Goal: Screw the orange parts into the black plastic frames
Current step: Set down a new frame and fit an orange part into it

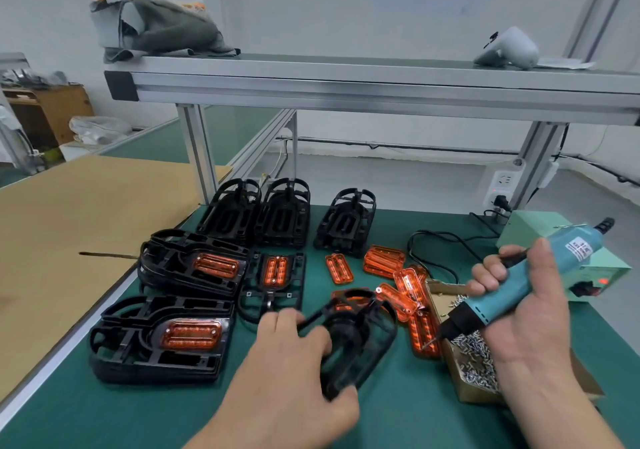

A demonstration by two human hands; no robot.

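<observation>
My left hand (pixel 294 362) grips a black plastic frame (pixel 360 338) tilted up off the green mat, with an orange part (pixel 349 301) showing through its far end. My right hand (pixel 519 306) holds a teal electric screwdriver (pixel 512 282), its black tip pointing down-left over a cardboard box of screws (pixel 474 365). Loose orange parts (pixel 398 286) lie between the frame and the box. Frames with orange parts fitted (pixel 194 268) are stacked at the left, with another such stack (pixel 162 338) nearer me. Bare black frames (pixel 284 213) stand in stacks at the back.
A single frame with an orange part (pixel 273 275) lies flat mid-table. A brown cardboard sheet (pixel 69 223) covers the left bench. A pale green power unit (pixel 568 248) with cables sits at the right. An aluminium shelf (pixel 346 81) spans overhead on posts.
</observation>
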